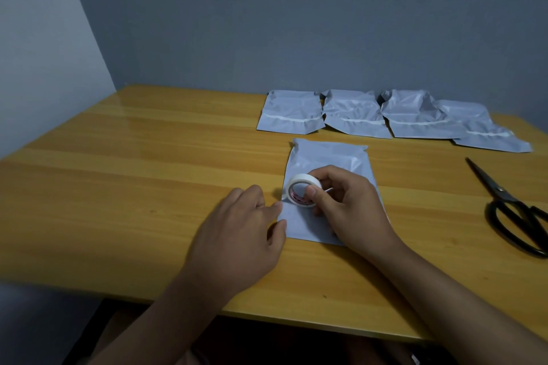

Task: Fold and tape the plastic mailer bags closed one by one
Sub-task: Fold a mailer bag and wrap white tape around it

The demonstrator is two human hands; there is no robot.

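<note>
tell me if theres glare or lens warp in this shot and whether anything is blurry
Head view: dim, soft light with a pale sheen on the table at far left; wide-angle bend curves the table edges; the scissors near the right edge look stretched; the tape roll and right hand are fairly sharp.

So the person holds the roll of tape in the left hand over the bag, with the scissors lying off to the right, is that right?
Not quite. The head view shows the roll of tape gripped by the right hand, not the left. The left hand rests at the edge of the bag. The scissors do lie off to the right.
</note>
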